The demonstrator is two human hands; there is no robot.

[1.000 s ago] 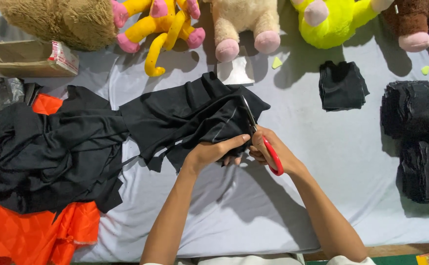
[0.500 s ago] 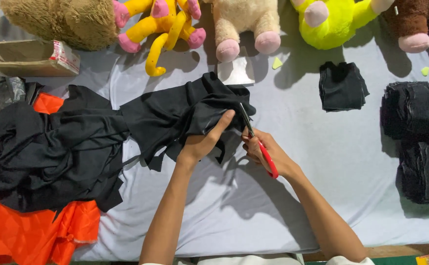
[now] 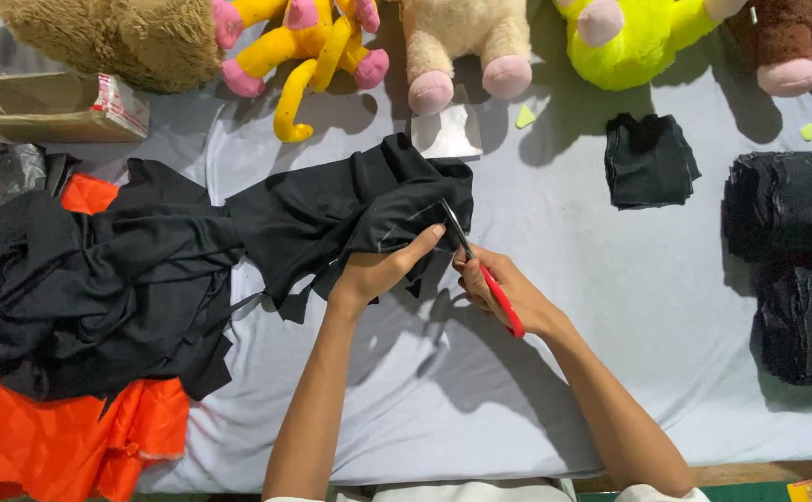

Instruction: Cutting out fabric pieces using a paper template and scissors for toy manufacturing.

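1. Red-handled scissors, gripped by the right hand, point up-left into the black cloth.
2. The left hand pinches the cloth just left of the scissors.

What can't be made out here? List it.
Head view only:
- Scissors: finger loops hidden inside the right hand.
- Black fabric: cut line lost in dark folds under the left hand.
- Plush toys: heads cut off by the top edge.
- Orange fabric: cut off by the left and bottom edges.
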